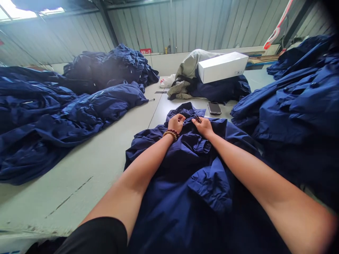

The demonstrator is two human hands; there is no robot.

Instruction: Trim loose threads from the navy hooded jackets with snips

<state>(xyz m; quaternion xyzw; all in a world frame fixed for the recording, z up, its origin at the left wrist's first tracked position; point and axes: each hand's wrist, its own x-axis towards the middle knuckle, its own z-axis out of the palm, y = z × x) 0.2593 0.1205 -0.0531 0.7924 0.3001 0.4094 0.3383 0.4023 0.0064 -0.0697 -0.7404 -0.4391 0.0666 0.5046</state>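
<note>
one pale table (106, 151) runs beneath the white box (222, 67); a navy heap (39, 113) sprawls left of the box, a second pile (293, 106) to its right; the navy garment (172, 180) lies on the table, nearer than the box; it looks light, limp and soft, with a slick sheen that may let it slide, so a seam or its gathered cuff (205, 146) should give surer hold than flat cloth; the left hand (175, 123), nearer than the box, curls its fingers at the fabric, though i cannot tell whether they pinch it; the right hand (203, 127) is closed; a phone (214, 108) rests between it and the box; smallest, a dark tool (197, 119), perhaps snips, sits in the right hand's grip.
</note>
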